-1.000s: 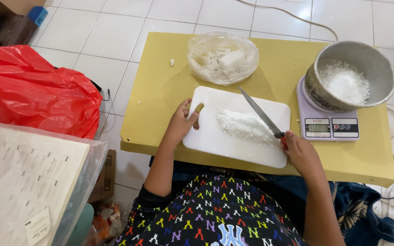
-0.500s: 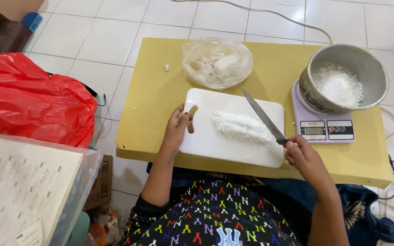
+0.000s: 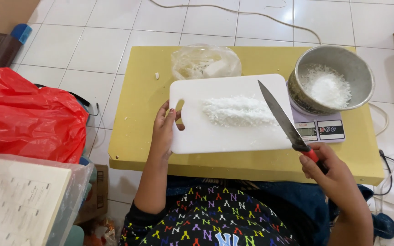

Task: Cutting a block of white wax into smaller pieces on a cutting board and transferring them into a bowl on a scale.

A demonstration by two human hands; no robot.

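Bright, even indoor light, soft shadows under the table; mild sheen on floor tiles; sharp focus, slight wide-angle edge bending.

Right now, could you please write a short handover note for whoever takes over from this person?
Left hand: grips the white cutting board at its handle hole.
Right hand: holds the red-handled knife, blade over the board's right edge.
Done: a pile of white shreds lies on the board; more sit in the metal bowl on the scale.
Left: the board's pile is not yet in the bowl.
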